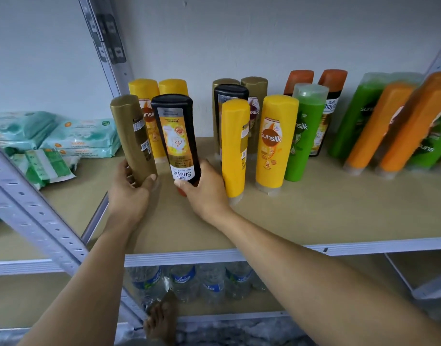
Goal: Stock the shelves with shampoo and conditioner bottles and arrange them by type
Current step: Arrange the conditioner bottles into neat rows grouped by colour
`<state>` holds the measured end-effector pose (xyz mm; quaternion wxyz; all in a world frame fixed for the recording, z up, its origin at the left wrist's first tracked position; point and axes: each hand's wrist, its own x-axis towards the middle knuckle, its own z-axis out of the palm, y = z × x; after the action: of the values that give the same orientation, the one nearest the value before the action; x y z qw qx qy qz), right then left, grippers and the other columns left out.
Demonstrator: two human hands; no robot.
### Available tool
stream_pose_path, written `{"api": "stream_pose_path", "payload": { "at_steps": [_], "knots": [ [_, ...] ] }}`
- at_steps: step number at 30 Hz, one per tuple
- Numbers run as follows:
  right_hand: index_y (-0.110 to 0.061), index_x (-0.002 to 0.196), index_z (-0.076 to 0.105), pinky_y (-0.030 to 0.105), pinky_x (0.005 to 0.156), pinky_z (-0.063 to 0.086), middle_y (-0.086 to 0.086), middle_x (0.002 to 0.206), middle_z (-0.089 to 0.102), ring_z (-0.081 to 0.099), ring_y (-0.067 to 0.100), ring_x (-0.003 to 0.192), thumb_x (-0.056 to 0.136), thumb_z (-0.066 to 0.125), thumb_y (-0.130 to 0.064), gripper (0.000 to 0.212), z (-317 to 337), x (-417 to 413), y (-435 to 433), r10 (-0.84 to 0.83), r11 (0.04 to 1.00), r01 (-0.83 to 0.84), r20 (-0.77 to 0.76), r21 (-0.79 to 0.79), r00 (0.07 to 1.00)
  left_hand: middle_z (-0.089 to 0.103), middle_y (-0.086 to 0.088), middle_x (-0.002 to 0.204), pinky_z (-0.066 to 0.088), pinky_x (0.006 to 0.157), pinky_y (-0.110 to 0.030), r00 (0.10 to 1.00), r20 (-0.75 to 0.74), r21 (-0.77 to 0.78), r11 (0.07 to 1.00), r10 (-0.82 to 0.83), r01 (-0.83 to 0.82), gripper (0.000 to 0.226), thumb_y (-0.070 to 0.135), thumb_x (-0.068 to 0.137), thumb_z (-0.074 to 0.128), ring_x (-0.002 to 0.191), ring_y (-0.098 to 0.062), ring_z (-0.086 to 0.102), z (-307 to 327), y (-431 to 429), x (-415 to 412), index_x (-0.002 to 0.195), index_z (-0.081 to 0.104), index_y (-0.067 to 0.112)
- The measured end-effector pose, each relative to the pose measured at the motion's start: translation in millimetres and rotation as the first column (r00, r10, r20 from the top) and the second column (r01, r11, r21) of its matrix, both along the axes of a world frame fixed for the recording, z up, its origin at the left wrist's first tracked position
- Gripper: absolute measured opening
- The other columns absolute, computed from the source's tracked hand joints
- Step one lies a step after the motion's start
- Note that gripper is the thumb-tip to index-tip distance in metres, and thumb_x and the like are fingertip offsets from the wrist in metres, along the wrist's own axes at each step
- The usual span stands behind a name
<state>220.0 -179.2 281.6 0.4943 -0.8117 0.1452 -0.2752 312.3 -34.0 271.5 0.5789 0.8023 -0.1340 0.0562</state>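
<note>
The left hand [129, 188] gripped a gold bottle [133, 136] by its base on the shelf [314, 216]. Just beside it, the right hand [207, 188] gripped a black bottle [175, 136] labelled "Safi Shayla". Right of that hand stood a yellow bottle [274, 143] reading "sunsilk".

Glossy plastic bottles [274, 143] on matt board shelf [314, 211], perforated metal frame [34, 216].
</note>
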Motion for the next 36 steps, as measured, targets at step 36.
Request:
{"api": "stream_pose_path", "payload": {
  "at_steps": [36],
  "knots": [
    [-0.019, 0.132, 0.050, 0.027, 0.083, 0.044, -0.001, 0.122, 0.068, 0.062, 0.012, 0.098, 0.081, 0.084, -0.026, 0.061, 25.7, -276.8, -263.2, -0.524, 0.849, 0.521, -0.001, -0.087, 0.852, 0.068, 0.017, 0.102, 0.049, 0.078, -0.028, 0.974, -0.075, 0.210, 0.952, -0.214, 0.225, 0.047, 0.025, 0.080, 0.084, 0.096, -0.004, 0.064, 34.6, -63.0, -174.2, 0.117, 0.055, 0.025]
  ]
}}
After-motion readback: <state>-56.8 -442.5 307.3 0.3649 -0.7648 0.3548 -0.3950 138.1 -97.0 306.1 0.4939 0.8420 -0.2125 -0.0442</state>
